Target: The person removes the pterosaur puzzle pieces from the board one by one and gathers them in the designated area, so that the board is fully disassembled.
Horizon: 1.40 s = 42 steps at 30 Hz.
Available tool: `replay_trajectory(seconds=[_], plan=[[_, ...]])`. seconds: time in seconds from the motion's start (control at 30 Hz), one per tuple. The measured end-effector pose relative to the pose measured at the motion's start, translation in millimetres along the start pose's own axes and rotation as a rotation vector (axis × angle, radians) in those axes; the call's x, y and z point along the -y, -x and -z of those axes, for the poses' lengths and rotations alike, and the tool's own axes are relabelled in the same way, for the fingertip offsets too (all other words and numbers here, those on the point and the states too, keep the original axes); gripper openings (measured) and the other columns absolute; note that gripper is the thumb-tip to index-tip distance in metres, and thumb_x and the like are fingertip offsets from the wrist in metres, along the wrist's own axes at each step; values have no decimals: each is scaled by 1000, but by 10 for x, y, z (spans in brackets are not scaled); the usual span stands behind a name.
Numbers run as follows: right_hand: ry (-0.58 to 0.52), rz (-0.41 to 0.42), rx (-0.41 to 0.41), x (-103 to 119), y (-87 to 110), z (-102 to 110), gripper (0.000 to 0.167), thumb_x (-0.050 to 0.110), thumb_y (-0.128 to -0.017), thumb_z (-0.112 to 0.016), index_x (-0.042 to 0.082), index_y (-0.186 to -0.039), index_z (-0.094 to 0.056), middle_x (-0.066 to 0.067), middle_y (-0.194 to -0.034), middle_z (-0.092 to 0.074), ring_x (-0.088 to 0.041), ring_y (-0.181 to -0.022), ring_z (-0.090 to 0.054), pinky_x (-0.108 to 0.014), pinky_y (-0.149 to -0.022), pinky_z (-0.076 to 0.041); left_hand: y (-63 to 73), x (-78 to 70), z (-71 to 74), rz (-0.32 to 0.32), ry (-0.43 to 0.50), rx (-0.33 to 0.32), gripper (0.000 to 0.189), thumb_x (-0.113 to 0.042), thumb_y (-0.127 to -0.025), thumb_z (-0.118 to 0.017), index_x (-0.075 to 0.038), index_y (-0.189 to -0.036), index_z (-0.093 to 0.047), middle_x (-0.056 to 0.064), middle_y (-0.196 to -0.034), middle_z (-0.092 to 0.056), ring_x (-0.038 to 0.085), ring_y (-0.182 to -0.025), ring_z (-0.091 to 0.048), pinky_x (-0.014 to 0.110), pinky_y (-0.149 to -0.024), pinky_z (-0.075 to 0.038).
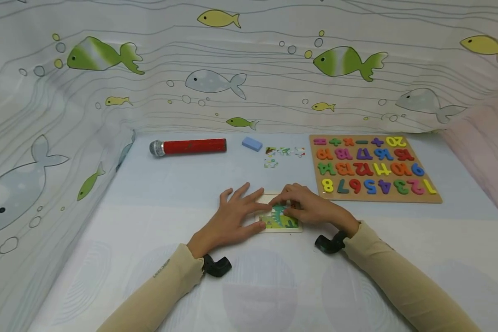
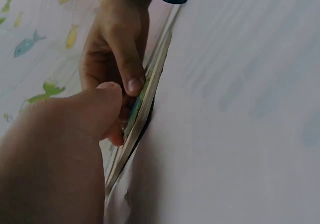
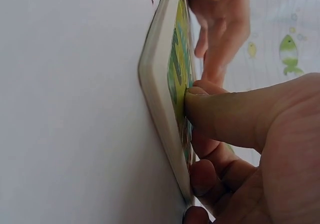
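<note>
A small jigsaw puzzle board (image 1: 279, 223) with a green dinosaur picture and a pale wooden frame lies on the table between both hands. My left hand (image 1: 237, 213) spreads its fingers over the board's left side, the thumb at the lower left edge and a fingertip reaching onto the picture. From the right, my right hand (image 1: 309, 205) bends over the board, its thumb and fingers pinching a puzzle piece at the picture; the fingers mostly hide that piece. In the right wrist view the thumb (image 3: 225, 111) meets the picture surface, with the other fingers curled beside it.
Several loose puzzle pieces (image 1: 284, 151) lie beyond the board, near a blue block (image 1: 252, 144). A red microphone (image 1: 195, 146) lies at the back left. To the right is a wooden number board (image 1: 377, 197) with coloured numerals. A fish-patterned cloth (image 1: 274, 106) hangs behind.
</note>
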State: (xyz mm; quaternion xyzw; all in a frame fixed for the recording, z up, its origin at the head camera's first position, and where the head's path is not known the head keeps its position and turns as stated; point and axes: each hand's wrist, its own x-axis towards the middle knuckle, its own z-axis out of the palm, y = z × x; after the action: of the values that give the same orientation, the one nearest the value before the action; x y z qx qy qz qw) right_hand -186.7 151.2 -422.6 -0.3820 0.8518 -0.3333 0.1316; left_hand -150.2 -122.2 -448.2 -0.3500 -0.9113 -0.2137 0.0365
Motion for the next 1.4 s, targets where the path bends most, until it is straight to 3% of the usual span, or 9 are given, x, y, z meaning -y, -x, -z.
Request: replay_trajectory(seconds=[0.13, 0.3, 0.73, 1.4], plan=[[2, 14, 13, 19, -23, -5, 39, 3, -95, -65, 17, -131, -70, 1, -101, -63, -15, -88, -48, -34, -81, -37, 23, 12, 39, -93, 12, 19, 40, -52, -97, -59, -40, -135, -65, 9, -161, -43, 38, -154, -30, 69, -113, -19], [24, 20, 21, 39, -49, -10, 40, 4, -95, -65, 16, -133, -69, 0, -100, -62, -15, -87, -47, -33, -80, -36, 49, 16, 84, -147, -16, 98, 42, -52, -99, -55, -44, -139, -61, 13, -165, -36, 37, -156, -27, 70, -115, -18], [13, -11, 21, 44, -54, -17, 40, 4, -95, -63, 16, -133, -69, -1, -101, -63, -14, -88, -47, -33, -80, -37, 70, 44, 84, -185, -54, 96, 38, -46, -101, -57, -42, -139, -62, 16, -166, -33, 37, -156, -26, 69, -114, -21], [12, -13, -33, 42, -32, -34, 38, 0, -94, -62, 18, -126, -71, -2, -99, -63, -15, -86, -47, -33, -78, -34, 54, 2, 84, -183, 14, 132, 39, -37, -104, -49, -44, -141, -59, 17, -167, -28, 36, -158, -20, 68, -117, -15]])
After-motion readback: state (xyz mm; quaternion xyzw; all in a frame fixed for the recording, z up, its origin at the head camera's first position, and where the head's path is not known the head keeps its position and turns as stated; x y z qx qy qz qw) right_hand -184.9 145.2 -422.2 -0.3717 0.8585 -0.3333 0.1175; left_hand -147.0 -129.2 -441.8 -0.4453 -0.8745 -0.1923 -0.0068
